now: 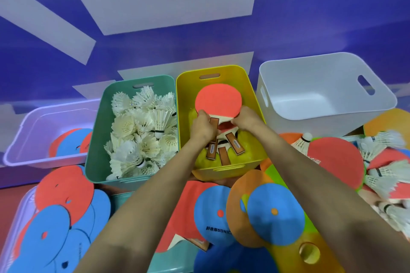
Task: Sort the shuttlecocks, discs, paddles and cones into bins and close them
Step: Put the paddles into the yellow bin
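Blue disc [275, 213] nearest, before yellow bin [244, 82]. Inside bin, left hand [203, 127] and right hand [246, 118] close together, both gripping red paddle [218, 99] near neck. Shuttlecocks [142, 131] left of bin.

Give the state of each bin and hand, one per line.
Lilac bin: open, few discs inside.
Green bin: open, full of shuttlecocks.
Yellow bin: open, paddles inside.
White bin: open, nothing seen inside.
Left hand: grips red paddle.
Right hand: grips red paddle.
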### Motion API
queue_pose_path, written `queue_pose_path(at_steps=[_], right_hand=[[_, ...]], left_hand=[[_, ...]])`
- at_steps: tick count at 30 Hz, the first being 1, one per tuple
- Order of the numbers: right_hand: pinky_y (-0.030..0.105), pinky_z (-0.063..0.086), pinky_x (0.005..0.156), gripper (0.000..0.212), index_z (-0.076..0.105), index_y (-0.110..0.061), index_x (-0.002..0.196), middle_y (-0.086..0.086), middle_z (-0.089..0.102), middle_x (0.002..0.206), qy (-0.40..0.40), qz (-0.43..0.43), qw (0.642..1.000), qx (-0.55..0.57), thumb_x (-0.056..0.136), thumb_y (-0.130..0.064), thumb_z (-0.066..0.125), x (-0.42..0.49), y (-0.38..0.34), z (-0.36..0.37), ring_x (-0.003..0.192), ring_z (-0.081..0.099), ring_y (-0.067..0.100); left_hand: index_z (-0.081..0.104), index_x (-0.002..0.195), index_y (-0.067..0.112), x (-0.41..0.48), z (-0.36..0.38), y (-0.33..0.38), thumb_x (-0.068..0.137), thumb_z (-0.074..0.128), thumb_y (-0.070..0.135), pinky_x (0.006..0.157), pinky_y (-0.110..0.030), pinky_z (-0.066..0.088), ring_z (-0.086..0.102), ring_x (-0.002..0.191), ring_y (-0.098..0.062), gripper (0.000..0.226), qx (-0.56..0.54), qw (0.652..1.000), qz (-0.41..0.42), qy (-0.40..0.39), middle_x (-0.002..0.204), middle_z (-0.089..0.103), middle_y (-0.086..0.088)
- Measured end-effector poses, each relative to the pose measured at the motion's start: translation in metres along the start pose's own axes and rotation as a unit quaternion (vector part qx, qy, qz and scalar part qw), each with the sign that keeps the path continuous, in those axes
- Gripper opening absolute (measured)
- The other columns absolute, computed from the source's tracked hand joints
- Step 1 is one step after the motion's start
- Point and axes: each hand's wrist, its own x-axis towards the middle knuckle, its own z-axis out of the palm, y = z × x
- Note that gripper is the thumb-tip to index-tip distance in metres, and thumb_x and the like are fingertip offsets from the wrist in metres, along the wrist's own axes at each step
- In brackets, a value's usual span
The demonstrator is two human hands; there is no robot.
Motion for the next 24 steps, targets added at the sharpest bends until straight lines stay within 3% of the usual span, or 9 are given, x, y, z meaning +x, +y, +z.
queue_pose_path(at_steps=[2, 5, 8, 12, 14, 17, 20, 22, 24], right_hand=[[0.030, 0.040, 0.055, 0.011, 0.058, -0.008, 0.087, 0.010, 0.061, 0.085, -0.021, -0.001, 0.999, -0.046, 0.089, -0.007, 0.048, 0.011, 0.008, 0.006, 0.073, 0.054, 0.027], [0.026, 0.032, 0.047, 0.011, 0.055, -0.006, 0.080, 0.016, 0.059, 0.087, -0.061, 0.015, 0.989, -0.132, 0.087, -0.002, 0.047, 0.021, 0.018, 0.011, 0.069, 0.050, 0.026], [0.028, 0.033, 0.051, 0.017, 0.060, 0.000, 0.101, 0.018, 0.061, 0.100, -0.093, 0.021, 0.984, -0.152, 0.090, -0.005, 0.048, 0.024, 0.017, 0.014, 0.080, 0.054, 0.028], [0.034, 0.048, 0.071, 0.025, 0.058, 0.003, 0.114, 0.021, 0.060, 0.117, -0.117, 0.023, 0.975, -0.185, 0.094, -0.008, 0.046, 0.029, 0.019, 0.021, 0.095, 0.058, 0.031], [0.035, 0.049, 0.083, 0.027, 0.057, 0.003, 0.115, 0.022, 0.059, 0.119, -0.127, 0.017, 0.969, -0.213, 0.094, -0.007, 0.044, 0.029, 0.021, 0.023, 0.106, 0.057, 0.035], [0.035, 0.048, 0.081, 0.029, 0.056, 0.001, 0.118, 0.022, 0.059, 0.119, -0.117, 0.009, 0.971, -0.208, 0.092, -0.007, 0.045, 0.027, 0.020, 0.019, 0.107, 0.057, 0.035], [0.034, 0.045, 0.089, 0.048, 0.042, -0.005, 0.136, 0.018, 0.048, 0.135, -0.079, -0.025, 0.979, -0.186, 0.090, -0.014, 0.054, 0.020, 0.017, 0.013, 0.119, 0.049, 0.033], [0.037, 0.037, 0.103, 0.058, 0.036, -0.009, 0.142, 0.014, 0.040, 0.144, -0.025, -0.077, 0.984, -0.161, 0.089, -0.018, 0.059, 0.006, 0.013, 0.008, 0.131, 0.038, 0.031], [0.038, 0.032, 0.107, 0.055, 0.037, -0.012, 0.141, 0.010, 0.039, 0.144, 0.031, -0.134, 0.981, -0.138, 0.090, -0.018, 0.058, -0.016, 0.008, 0.002, 0.133, 0.033, 0.029]], left_hand=[[0.046, 0.112, 0.002, 0.009, 0.005, -0.003, 0.075, 0.075, 0.008, 0.081, -0.040, 0.048, 0.058, 0.101, -0.033, 0.047, 0.021, 1.000, -0.016, 0.001, 0.108, 0.060, -0.013], [0.045, 0.106, 0.006, 0.027, 0.019, -0.020, 0.084, 0.056, 0.014, 0.082, -0.045, 0.053, 0.065, 0.094, -0.035, 0.026, 0.035, 0.999, -0.041, 0.008, 0.101, 0.068, -0.016], [0.045, 0.110, 0.006, 0.031, 0.027, -0.024, 0.085, 0.051, 0.011, 0.084, -0.046, 0.053, 0.065, 0.095, -0.037, 0.026, 0.063, 0.996, -0.055, 0.009, 0.104, 0.067, -0.019], [0.041, 0.124, -0.003, 0.025, 0.029, -0.017, 0.084, 0.063, 0.002, 0.088, -0.039, 0.045, 0.054, 0.115, -0.037, 0.046, 0.140, 0.988, -0.063, -0.030, 0.124, 0.056, -0.022], [0.040, 0.127, -0.004, 0.027, 0.029, -0.023, 0.087, 0.059, 0.002, 0.091, -0.038, 0.044, 0.051, 0.119, -0.037, 0.045, 0.171, 0.982, -0.071, -0.040, 0.128, 0.052, -0.023], [0.047, 0.121, 0.000, 0.024, 0.025, -0.025, 0.087, 0.062, 0.014, 0.087, -0.037, 0.045, 0.053, 0.115, -0.037, 0.040, 0.187, 0.980, -0.042, -0.052, 0.125, 0.054, -0.022], [0.047, 0.128, 0.007, 0.016, 0.017, -0.015, 0.081, 0.071, 0.031, 0.090, -0.036, 0.043, 0.053, 0.115, -0.034, 0.058, 0.165, 0.984, 0.013, -0.064, 0.128, 0.053, -0.018], [0.043, 0.134, 0.012, 0.003, 0.006, -0.010, 0.083, 0.069, 0.028, 0.094, -0.036, 0.041, 0.048, 0.120, -0.032, 0.060, 0.148, 0.986, 0.071, -0.039, 0.134, 0.047, -0.014], [0.045, 0.133, 0.013, -0.017, -0.010, -0.011, 0.084, 0.067, 0.023, 0.094, -0.032, 0.038, 0.046, 0.121, -0.028, 0.054, 0.132, 0.981, 0.139, 0.008, 0.135, 0.047, -0.010]])
